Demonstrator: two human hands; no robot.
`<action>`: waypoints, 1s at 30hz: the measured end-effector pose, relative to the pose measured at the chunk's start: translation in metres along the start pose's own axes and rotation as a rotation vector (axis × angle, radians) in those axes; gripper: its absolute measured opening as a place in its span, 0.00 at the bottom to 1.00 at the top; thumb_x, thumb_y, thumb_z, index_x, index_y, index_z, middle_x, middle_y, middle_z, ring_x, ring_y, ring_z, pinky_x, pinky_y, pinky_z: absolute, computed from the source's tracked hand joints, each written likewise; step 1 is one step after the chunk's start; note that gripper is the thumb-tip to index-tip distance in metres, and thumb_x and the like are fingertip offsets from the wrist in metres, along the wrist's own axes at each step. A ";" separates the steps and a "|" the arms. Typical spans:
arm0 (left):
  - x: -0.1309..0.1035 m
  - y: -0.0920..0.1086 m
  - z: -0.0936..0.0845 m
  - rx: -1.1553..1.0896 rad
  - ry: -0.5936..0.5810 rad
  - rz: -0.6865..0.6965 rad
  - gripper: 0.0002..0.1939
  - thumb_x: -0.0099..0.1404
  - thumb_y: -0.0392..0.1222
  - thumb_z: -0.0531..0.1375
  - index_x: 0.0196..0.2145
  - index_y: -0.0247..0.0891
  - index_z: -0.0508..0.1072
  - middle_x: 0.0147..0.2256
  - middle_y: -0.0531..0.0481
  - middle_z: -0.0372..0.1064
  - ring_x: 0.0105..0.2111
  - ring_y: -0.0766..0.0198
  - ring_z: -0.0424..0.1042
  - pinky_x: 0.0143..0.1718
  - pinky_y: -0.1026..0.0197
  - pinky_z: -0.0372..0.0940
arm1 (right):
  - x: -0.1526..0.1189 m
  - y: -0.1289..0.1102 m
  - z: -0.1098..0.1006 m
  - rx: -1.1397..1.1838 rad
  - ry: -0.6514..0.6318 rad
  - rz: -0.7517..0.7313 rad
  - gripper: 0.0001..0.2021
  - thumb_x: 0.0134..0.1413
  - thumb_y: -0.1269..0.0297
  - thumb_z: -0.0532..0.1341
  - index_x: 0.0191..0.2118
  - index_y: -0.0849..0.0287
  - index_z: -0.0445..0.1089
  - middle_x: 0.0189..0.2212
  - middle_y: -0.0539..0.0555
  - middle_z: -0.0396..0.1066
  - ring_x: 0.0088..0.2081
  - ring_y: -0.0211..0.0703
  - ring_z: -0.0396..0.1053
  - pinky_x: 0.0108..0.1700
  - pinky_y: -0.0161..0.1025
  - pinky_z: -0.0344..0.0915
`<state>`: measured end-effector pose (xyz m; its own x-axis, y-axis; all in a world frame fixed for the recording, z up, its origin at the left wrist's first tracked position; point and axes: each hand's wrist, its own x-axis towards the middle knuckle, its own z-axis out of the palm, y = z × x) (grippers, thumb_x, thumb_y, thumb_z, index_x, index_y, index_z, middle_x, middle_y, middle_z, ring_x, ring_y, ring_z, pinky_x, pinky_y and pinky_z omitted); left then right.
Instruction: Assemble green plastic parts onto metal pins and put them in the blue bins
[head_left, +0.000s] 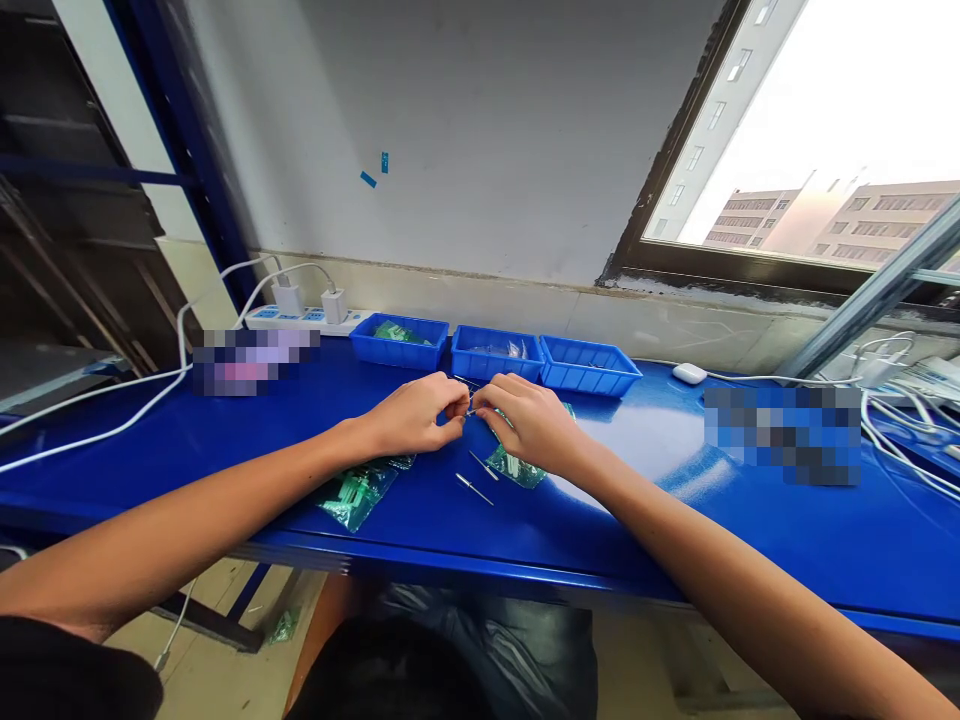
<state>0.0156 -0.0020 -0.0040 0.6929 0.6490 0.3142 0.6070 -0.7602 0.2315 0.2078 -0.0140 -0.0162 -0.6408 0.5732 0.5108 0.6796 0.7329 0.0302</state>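
Note:
Over the middle of the blue table, my left hand (427, 412) and my right hand (525, 415) are close together, fingertips nearly meeting. Both have their fingers pinched closed around something tiny and thin, mostly hidden by the fingers. Just below them lie two slim metal pins, thicker at one end and resembling blind rivets: one pin (475, 489) nearer me, another pin (484, 465) behind it. A clear green-tinted bag (358, 496) with pale parts inside lies under my left wrist. Partly covered by my right hand is a second green-tinted bag (517, 470).
Along the wall stand three blue bins: the left bin (401, 352) holds green bags, the middle bin (497, 365) clear bags, the right bin (589, 378) small items. A power strip (300, 320) with plugged chargers, white cables (142, 410) and a white case (688, 374) are nearby.

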 end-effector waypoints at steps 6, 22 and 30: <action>0.000 0.000 0.000 0.003 0.009 0.000 0.03 0.58 0.37 0.53 0.27 0.36 0.63 0.28 0.52 0.63 0.30 0.65 0.61 0.30 0.64 0.55 | 0.001 -0.001 0.000 -0.037 -0.046 0.057 0.11 0.62 0.65 0.49 0.34 0.60 0.67 0.31 0.54 0.68 0.35 0.41 0.63 0.35 0.38 0.56; 0.000 -0.001 0.002 -0.052 -0.004 -0.019 0.06 0.61 0.38 0.51 0.34 0.37 0.67 0.31 0.50 0.65 0.33 0.64 0.64 0.31 0.64 0.58 | 0.001 0.002 -0.005 0.046 -0.002 0.067 0.08 0.59 0.68 0.51 0.34 0.60 0.66 0.31 0.54 0.69 0.34 0.40 0.62 0.35 0.37 0.56; 0.000 -0.006 0.005 -0.038 0.017 -0.051 0.09 0.61 0.37 0.50 0.37 0.37 0.68 0.32 0.50 0.67 0.34 0.63 0.65 0.32 0.63 0.59 | 0.001 0.003 -0.009 0.067 0.041 0.102 0.08 0.59 0.67 0.51 0.32 0.59 0.65 0.30 0.54 0.69 0.33 0.40 0.62 0.36 0.37 0.57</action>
<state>0.0137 0.0027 -0.0104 0.6544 0.6869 0.3162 0.6263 -0.7267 0.2822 0.2124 -0.0151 -0.0080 -0.5533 0.6319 0.5428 0.7147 0.6948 -0.0803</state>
